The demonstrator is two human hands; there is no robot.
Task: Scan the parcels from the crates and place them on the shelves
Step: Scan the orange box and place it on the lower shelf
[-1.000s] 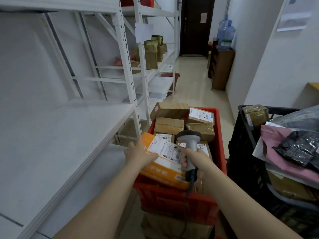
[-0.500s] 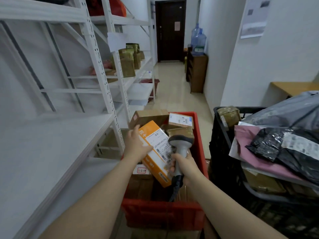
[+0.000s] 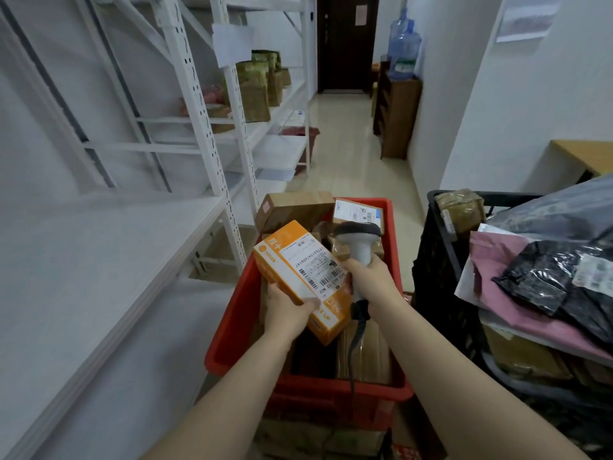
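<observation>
1. The parcel in play is one orange box point(image 3: 300, 277). It is a smooth cardboard oblong with a white printed label stuck on its top face.
2. The box is held above the red crate point(image 3: 229, 327). Its long axis runs diagonally, with the far end toward the upper left and the white shelf point(image 3: 99, 260), and the near end toward the lower right. The label faces up.
3. Of the two hands, the left hand point(image 3: 285, 313) grips the box's near end from beneath, thumb laid over the top face.
4. The right hand point(image 3: 371, 280) is wrapped round the handle of one scanner point(image 3: 360, 250). This is grey plastic with a dark, rounded head. It stands upright just beside the box's right edge, its black cord hanging down.
5. There are two crates. The red one is moulded plastic and holds several brown taped cardboard parcels, too overlapped to count. The black crate point(image 3: 438, 293) to its right has lattice walls and is heaped with glossy mailer bags: one pink, one black, one grey.
6. The shelving is white perforated metal with flat white boards.
</observation>
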